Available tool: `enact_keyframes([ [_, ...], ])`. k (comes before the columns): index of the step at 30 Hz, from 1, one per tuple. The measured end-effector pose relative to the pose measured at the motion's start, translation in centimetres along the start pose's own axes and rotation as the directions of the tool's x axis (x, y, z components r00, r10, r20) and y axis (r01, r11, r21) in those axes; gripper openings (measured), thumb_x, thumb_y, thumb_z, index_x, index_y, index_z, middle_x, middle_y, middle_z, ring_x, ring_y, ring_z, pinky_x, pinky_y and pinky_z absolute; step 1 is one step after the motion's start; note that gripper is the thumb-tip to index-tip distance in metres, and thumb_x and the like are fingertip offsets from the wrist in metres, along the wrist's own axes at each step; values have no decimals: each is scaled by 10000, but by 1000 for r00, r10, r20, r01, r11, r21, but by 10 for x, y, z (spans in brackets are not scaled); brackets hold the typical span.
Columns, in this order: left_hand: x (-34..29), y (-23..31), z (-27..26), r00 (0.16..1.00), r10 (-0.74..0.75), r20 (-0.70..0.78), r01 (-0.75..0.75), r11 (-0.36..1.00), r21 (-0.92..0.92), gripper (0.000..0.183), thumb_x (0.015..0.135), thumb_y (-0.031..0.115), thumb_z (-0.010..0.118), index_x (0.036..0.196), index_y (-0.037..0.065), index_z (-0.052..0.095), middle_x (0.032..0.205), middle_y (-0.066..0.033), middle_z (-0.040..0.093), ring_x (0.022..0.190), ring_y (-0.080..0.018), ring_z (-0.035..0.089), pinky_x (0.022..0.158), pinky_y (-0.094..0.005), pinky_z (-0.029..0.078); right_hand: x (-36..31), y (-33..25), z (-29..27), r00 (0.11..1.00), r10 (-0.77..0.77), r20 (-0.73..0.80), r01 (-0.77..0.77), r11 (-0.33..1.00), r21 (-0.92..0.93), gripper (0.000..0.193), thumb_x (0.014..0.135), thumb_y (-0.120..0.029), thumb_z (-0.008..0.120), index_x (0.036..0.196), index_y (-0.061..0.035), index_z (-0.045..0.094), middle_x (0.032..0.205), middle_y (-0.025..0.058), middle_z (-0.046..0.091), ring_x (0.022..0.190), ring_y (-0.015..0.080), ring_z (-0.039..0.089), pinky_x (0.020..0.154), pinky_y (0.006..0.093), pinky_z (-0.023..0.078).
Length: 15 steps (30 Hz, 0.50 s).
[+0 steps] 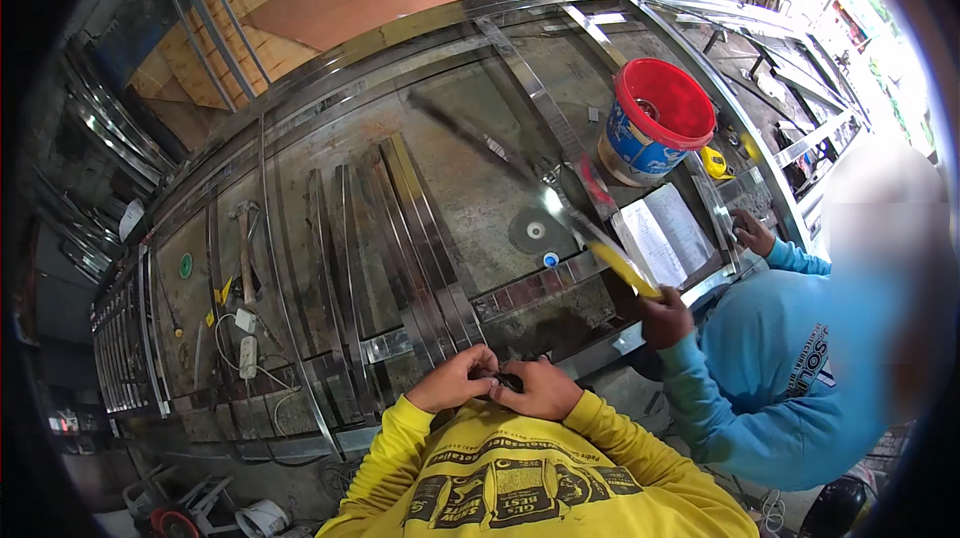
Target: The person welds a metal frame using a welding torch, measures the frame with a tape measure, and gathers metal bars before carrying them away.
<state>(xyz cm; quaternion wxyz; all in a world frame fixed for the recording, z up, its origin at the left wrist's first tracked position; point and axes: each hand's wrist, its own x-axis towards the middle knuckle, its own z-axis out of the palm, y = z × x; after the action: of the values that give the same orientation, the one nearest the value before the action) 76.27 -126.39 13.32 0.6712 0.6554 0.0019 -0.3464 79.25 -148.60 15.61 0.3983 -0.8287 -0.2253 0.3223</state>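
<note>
My left hand (457, 379) and my right hand (537, 389), in yellow sleeves, meet close to my body at the near edge of the metal frame. Their fingers are closed around a small dark thing (509, 381), mostly hidden, whose kind I cannot make out. Just beyond them, several long shiny metal bars (418, 228) lie across the frame (540, 286). On my right, a co-worker's hand (668, 318) in a light blue sleeve grips a long thin tool (622, 266) with a yellow end, blurred by motion. The co-worker's other hand (752, 233) rests at the frame.
A red and blue bucket (640, 138) stands on the frame, with an open notebook (665, 236) and yellow tape measure (715, 163) nearby. A grinding disc (536, 230) lies at the middle. Leftward are a hammer (246, 248) and a white power strip (248, 357) with its cord.
</note>
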Motion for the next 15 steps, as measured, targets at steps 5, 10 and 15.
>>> enact_keyframes([
  [5, -1, 0, 1, 997, 17, -69, -16, 1000, 14, 220, 901, 62, 694, 1083, 53, 569, 1001, 14, 560, 934, -93, 539, 843, -263, 468, 4, -1, -2, 999, 30, 44, -32, 999, 25, 583, 882, -555, 623, 1005, 9, 698, 822, 245, 712, 830, 446, 704, 770, 521, 556],
  [10, 2, 0, 6, 990, -3, -138, -5, 998, -64, 224, 909, 24, 684, 1097, 49, 566, 1023, 2, 577, 961, -103, 571, 837, -274, 493, 7, 1, -9, 996, 73, 52, -72, 997, -20, 596, 881, -565, 607, 1042, 0, 710, 871, 248, 719, 870, 444, 703, 806, 522, 555],
  [15, 4, 2, 7, 991, -50, -126, 43, 997, -58, 221, 909, -3, 667, 1094, 48, 558, 995, -2, 589, 903, -92, 587, 813, -269, 505, 9, 8, -2, 999, -19, -32, 17, 999, -51, 527, 881, -515, 616, 954, 0, 703, 804, 263, 698, 791, 455, 694, 750, 526, 559],
])
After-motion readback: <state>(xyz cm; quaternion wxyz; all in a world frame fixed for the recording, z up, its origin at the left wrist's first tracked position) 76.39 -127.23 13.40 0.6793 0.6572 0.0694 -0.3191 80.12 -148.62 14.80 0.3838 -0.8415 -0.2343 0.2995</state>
